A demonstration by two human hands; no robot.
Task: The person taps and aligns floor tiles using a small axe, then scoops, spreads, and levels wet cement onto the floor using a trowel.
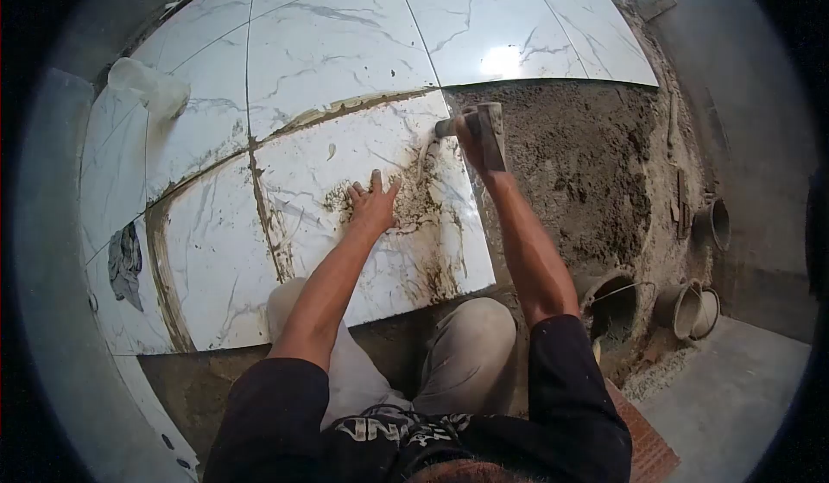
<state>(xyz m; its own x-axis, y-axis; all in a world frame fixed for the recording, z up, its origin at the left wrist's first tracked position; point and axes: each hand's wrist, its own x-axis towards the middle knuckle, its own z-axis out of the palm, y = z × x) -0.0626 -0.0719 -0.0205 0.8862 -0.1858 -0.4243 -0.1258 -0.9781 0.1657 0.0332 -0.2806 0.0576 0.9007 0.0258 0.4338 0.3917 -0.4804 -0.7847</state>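
My left hand [376, 209] lies flat with spread fingers on a large white grey-veined tile [345, 263]. Wet brown cement slurry [416, 202] smears the tile around and beside its fingers. At the tile's right edge, my right hand [471, 140] is closed around what looks like a trowel [492, 136]. The flat blade is on the right of the fist, and a dark handle end points left over the tile. Whether that end touches the surface I cannot tell. Dark rough mortar [574, 168] spreads to the right of the tile.
More marbled tiles [337, 34] cover the floor ahead and left. A translucent container [151, 87] and a grey rag [126, 265] rest on the left tiles. Several buckets [604, 297] stand at right near the wall. A reddish-brown slab [643, 435] is beside my right side.
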